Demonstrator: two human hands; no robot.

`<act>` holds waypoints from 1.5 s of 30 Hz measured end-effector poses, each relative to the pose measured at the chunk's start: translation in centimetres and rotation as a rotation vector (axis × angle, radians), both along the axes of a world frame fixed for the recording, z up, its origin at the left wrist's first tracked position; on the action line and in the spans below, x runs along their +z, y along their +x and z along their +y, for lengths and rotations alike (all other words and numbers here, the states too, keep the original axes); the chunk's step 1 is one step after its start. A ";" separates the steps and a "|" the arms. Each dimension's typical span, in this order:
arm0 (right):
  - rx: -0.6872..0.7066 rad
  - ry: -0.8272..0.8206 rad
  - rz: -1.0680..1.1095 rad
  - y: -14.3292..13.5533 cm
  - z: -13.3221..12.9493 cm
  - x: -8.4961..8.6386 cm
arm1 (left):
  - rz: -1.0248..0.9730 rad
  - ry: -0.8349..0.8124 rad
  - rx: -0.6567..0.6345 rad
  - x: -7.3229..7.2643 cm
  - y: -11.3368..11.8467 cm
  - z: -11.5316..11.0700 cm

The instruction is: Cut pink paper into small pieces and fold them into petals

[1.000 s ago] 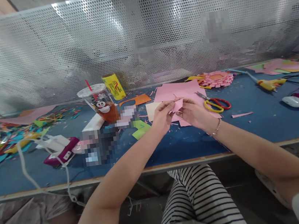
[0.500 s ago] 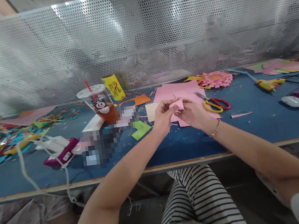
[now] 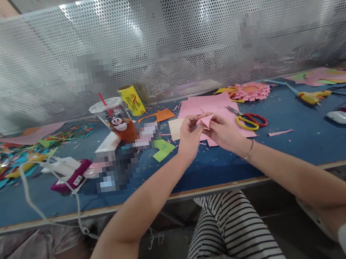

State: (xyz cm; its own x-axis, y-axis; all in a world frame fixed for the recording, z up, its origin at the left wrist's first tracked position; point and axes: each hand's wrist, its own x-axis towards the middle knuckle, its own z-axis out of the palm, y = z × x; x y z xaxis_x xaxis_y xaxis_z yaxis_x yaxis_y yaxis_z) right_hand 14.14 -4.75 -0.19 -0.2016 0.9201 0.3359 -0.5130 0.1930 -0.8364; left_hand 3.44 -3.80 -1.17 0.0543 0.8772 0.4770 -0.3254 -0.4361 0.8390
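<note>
both hands (image 3: 207, 131) pinching pink paper piece (image 3: 206, 120), scissors (image 3: 248, 118) nr right

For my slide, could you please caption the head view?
Both hands, left hand and right hand, pinch a small pink paper piece above a cluttered blue table.

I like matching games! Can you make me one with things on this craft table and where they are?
Things:
1. small pink paper
2. scissors
3. drink cup
4. glue gun

Places:
A. far right on the blue table, its cord trailing right
B. pinched between the left hand and right hand
C. left of the hands, with a red straw
D. just right of the hands, at the edge of the pink sheets

Pairs: 1-B, 2-D, 3-C, 4-A
</note>
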 end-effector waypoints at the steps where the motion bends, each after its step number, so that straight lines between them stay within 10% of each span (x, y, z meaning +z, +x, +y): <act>1: -0.011 -0.001 -0.003 0.0 0.0 0.0 | 0.011 0.005 0.006 0.0 0.0 0.0; 21: -0.449 0.356 -0.432 1.9 2.6 -1.2 | 0.089 -0.032 0.041 0.1 -1.2 1.5; 45: -0.455 0.475 -0.481 2.7 2.7 -0.7 | 0.041 -0.067 -0.069 -0.2 -1.2 2.0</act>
State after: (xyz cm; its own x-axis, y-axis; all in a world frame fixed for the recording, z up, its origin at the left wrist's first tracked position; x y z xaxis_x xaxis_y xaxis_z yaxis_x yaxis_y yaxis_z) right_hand 16.88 -2.06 -0.89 -0.0641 0.7276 0.6830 0.0962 0.6857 -0.7215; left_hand 2.23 -1.76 -1.36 0.1341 0.9005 0.4136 -0.3178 -0.3562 0.8787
